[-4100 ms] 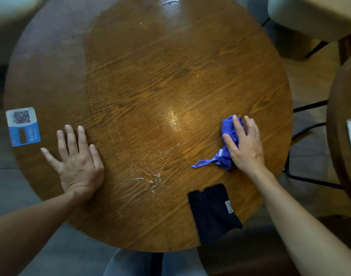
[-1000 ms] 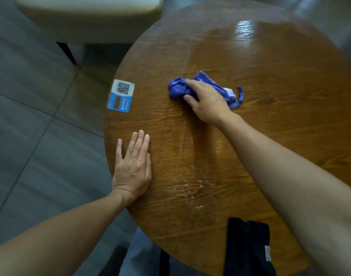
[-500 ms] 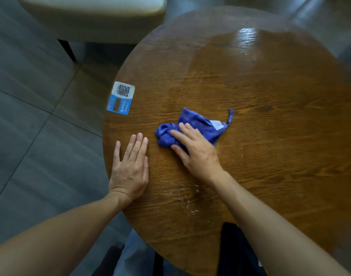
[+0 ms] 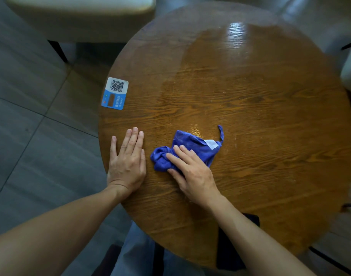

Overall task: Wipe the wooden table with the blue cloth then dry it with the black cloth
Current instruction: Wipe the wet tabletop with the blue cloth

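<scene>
1 blue cloth lies under right hand on wooden table.

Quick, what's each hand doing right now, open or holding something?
Left hand: open, resting flat on the wooden table.
Right hand: open, pressing down on the blue cloth, no curled grip.

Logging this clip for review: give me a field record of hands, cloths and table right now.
left hand: flat on the table, empty
right hand: fingers straight, pressing blue cloth
blue cloth: bunched, beside left hand
black cloth: near table edge, partly hidden by right forearm
table: round, wooden
QR sticker: left edge of table
stage: wiping; drying not begun
</scene>
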